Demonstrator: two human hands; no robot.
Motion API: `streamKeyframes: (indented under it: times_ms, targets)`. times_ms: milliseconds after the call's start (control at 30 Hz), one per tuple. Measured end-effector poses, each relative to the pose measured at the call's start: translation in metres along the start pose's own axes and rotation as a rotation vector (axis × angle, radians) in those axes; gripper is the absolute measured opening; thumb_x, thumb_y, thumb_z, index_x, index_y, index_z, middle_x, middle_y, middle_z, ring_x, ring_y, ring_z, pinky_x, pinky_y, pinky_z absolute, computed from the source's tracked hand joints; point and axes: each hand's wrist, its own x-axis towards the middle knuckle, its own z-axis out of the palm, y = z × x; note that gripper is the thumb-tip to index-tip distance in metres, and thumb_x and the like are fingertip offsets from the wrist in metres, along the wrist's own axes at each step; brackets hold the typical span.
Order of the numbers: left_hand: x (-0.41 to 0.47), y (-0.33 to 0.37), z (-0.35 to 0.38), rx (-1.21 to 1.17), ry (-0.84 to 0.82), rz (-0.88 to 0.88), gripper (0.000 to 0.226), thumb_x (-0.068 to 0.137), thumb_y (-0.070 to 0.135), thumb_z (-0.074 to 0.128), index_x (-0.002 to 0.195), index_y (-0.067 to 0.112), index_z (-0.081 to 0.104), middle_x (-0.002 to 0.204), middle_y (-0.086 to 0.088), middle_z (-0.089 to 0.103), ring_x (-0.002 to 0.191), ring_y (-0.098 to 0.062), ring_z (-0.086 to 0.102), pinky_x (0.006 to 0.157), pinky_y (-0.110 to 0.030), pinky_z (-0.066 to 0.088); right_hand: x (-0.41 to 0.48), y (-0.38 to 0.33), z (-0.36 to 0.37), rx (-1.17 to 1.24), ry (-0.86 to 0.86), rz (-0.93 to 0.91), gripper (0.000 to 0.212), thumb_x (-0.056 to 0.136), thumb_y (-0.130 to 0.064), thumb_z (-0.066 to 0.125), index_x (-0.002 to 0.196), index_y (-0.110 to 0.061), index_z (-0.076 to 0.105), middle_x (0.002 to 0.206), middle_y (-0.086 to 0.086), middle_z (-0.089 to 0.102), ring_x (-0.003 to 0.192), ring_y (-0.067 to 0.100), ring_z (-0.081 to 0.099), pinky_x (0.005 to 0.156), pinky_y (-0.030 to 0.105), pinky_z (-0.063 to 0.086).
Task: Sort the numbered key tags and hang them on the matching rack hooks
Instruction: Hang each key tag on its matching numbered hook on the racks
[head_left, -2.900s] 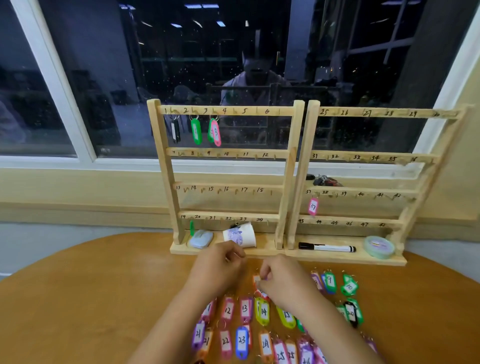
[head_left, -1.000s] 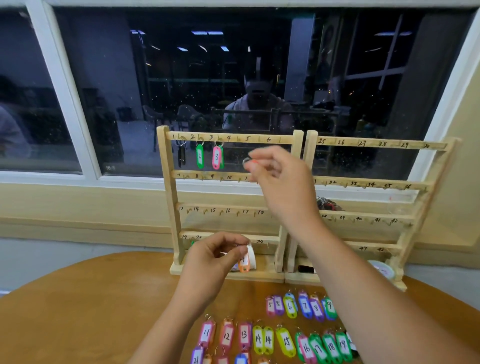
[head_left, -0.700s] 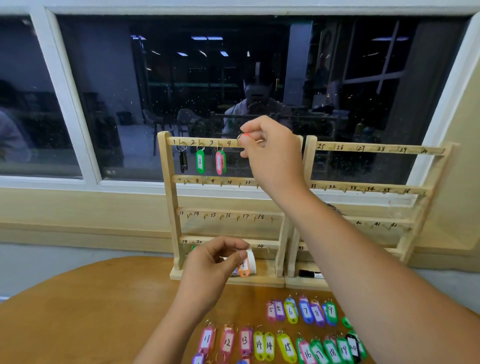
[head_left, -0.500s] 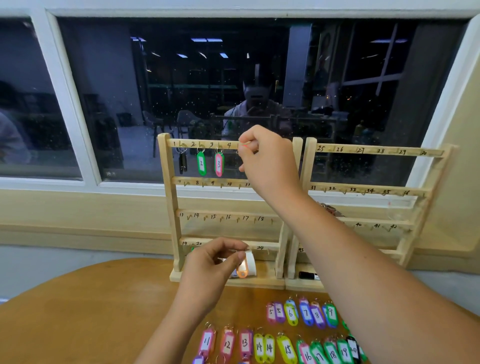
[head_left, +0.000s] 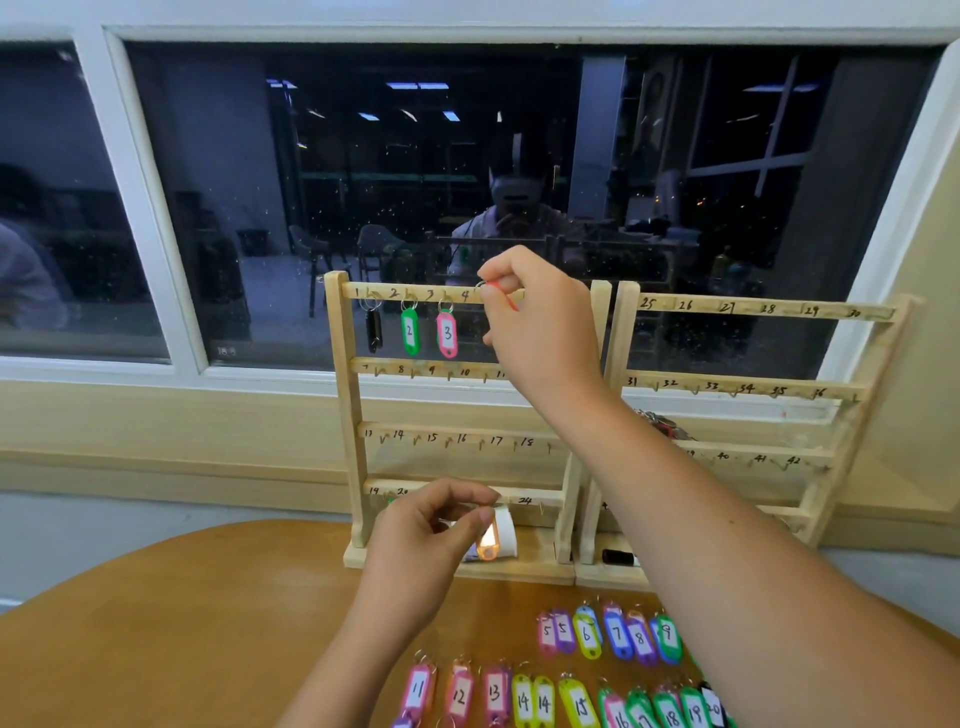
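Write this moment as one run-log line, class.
step: hanging | right hand: pinches red plastic key tag by numeral 4, left wooden rack | left hand: pinches orange plastic key tag

The left hand (head_left: 426, 525) and the right hand (head_left: 535, 322) are bare; both forearms are uncovered as far as they show.

Before you, the left rack's (head_left: 344, 364) rails carry handwritten numbers 1–4, 8–10, 14–18, 19, 20, 24; the right rack's (head_left: 748, 312), 25–36 and 40–42. A hanging green tag (head_left: 410, 331) reads 2, a pink tag (head_left: 447, 334) 3. Loose tags (head_left: 587, 635) on the worktop (head_left: 208, 623) read 5–9 and 11–20.
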Motion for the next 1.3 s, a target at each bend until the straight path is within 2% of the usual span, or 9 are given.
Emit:
streamKeyframes:
  times_ms: [200, 567, 667, 733, 800, 933, 1033, 1133, 1300]
  targets:
    - [0.0, 0.0, -0.002, -0.016, 0.003, -0.007, 0.018, 0.097, 0.016, 0.078, 0.101, 0.033, 0.083, 0.096, 0.009, 0.081, 0.092, -0.012, 0.075, 0.082, -0.031, 0.06, -0.003, 0.005, 0.005, -0.133, -0.028, 0.018, 0.014, 0.101, -0.013, 0.06, 0.104, -0.025, 0.065, 0.081, -0.006, 0.069, 0.07, 0.022, 0.067, 0.065, 0.044, 0.059]
    - [0.0, 0.003, 0.001, -0.044, 0.068, 0.034, 0.018, 0.099, 0.014, 0.076, 0.104, 0.029, 0.084, 0.098, 0.009, 0.082, 0.093, -0.015, 0.076, 0.084, -0.037, 0.063, -0.046, 0.027, -0.017, -0.205, -0.141, 0.015, 0.023, 0.103, -0.02, 0.063, 0.125, -0.025, 0.065, 0.093, -0.015, 0.069, 0.085, 0.01, 0.062, 0.079, 0.039, 0.058]
    - [0.001, 0.007, 0.0, -0.04, 0.086, 0.071, 0.017, 0.099, 0.013, 0.076, 0.104, 0.027, 0.083, 0.097, 0.009, 0.082, 0.09, -0.014, 0.076, 0.082, -0.032, 0.06, -0.07, 0.038, -0.028, -0.192, -0.169, 0.047, 0.02, 0.103, -0.025, 0.063, 0.122, -0.032, 0.064, 0.099, -0.018, 0.068, 0.078, 0.009, 0.059, 0.073, 0.037, 0.056]
    - [0.008, 0.013, -0.001, -0.021, 0.106, 0.113, 0.017, 0.099, 0.012, 0.075, 0.104, 0.027, 0.082, 0.096, 0.009, 0.081, 0.088, -0.014, 0.075, 0.081, -0.032, 0.06, -0.087, 0.044, -0.037, -0.162, -0.177, 0.076, 0.018, 0.102, -0.026, 0.062, 0.119, -0.034, 0.064, 0.103, -0.018, 0.068, 0.066, 0.003, 0.054, 0.069, 0.035, 0.054]
    - [0.02, 0.023, -0.004, -0.004, 0.14, 0.165, 0.017, 0.099, 0.011, 0.075, 0.102, 0.026, 0.081, 0.093, 0.008, 0.081, 0.085, -0.013, 0.074, 0.08, -0.032, 0.06, -0.103, 0.052, -0.044, -0.145, -0.194, 0.112, 0.02, 0.102, -0.026, 0.063, 0.119, -0.035, 0.065, 0.102, -0.019, 0.067, 0.056, 0.005, 0.053, 0.067, 0.034, 0.055]
    - [0.052, 0.057, -0.01, 0.026, 0.229, 0.258, 0.015, 0.098, 0.012, 0.075, 0.098, 0.025, 0.08, 0.084, 0.006, 0.078, 0.075, -0.014, 0.069, 0.075, -0.036, 0.059, -0.136, 0.068, -0.06, -0.12, -0.27, 0.194, 0.02, 0.1, -0.026, 0.068, 0.117, -0.038, 0.065, 0.105, -0.023, 0.067, 0.069, -0.004, 0.06, 0.073, 0.025, 0.054]
    - [0.074, 0.083, -0.014, 0.067, 0.287, 0.34, 0.009, 0.099, 0.02, 0.075, 0.099, 0.029, 0.078, 0.087, 0.009, 0.078, 0.08, -0.014, 0.072, 0.078, -0.039, 0.061, -0.158, 0.079, -0.066, -0.118, -0.318, 0.264, 0.022, 0.101, -0.025, 0.069, 0.117, -0.039, 0.065, 0.1, -0.022, 0.067, 0.062, 0.0, 0.058, 0.069, 0.01, 0.046]
    - [0.091, 0.104, -0.014, 0.055, 0.338, 0.381, 0.009, 0.099, 0.023, 0.075, 0.104, 0.031, 0.075, 0.086, 0.007, 0.079, 0.078, -0.014, 0.074, 0.077, -0.039, 0.063, -0.172, 0.088, -0.066, -0.093, -0.339, 0.324, 0.021, 0.099, -0.022, 0.071, 0.111, -0.039, 0.067, 0.095, -0.02, 0.068, 0.062, 0.002, 0.057, 0.06, 0.014, 0.043]
    - [0.112, 0.122, -0.01, 0.137, 0.43, 0.419, 0.007, 0.099, 0.024, 0.076, 0.105, 0.029, 0.078, 0.088, 0.015, 0.079, 0.086, -0.001, 0.074, 0.081, -0.029, 0.062, -0.183, 0.097, -0.064, -0.049, -0.314, 0.382, 0.02, 0.097, -0.019, 0.071, 0.099, -0.039, 0.07, 0.089, -0.018, 0.071, 0.066, 0.001, 0.06, 0.061, 0.014, 0.043]
